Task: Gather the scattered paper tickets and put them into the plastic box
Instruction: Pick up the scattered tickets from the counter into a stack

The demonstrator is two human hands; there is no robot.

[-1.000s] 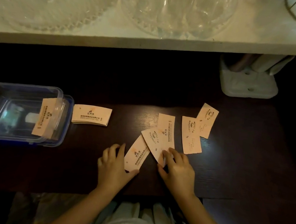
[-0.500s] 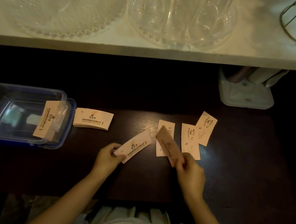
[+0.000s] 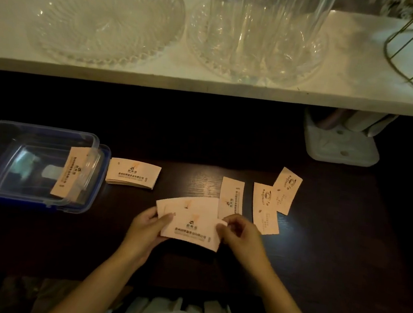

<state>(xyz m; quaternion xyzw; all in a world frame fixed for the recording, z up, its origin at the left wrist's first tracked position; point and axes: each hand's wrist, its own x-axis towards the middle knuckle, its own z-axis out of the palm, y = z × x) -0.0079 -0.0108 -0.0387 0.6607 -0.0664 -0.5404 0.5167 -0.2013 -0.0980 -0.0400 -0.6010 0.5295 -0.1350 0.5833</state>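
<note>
The dark desk [image 3: 316,269] stretched under a white shelf [image 3: 207,86] that carried glass dishes. At the desk's left sat the plastic box [image 3: 1,160], open, one ticket [image 3: 70,171] leaning over its right rim. Just beside the box lay a neat stack of tickets [image 3: 133,176]. Near the middle right, three loose tickets [image 3: 265,208] lay flat on the desk, the two on the right overlapping at one edge.

My left hand [image 3: 145,229] was closed on the left end of two held tickets [image 3: 190,224], thumb on top. My right hand [image 3: 240,234] pinched their right end. The pair was fanned, the back ticket showing above the front one.

To do this step well, I judged I should square the two edges between both hands before reaching for more. A light pinch seemed enough, since thin paper creases easily. The three flat ones would likely want sliding to lift an edge.

Half a second earlier each hand had held its own ticket, well apart; now the two were brought together in front of me. The three flat tickets and the stack had not moved.
</note>
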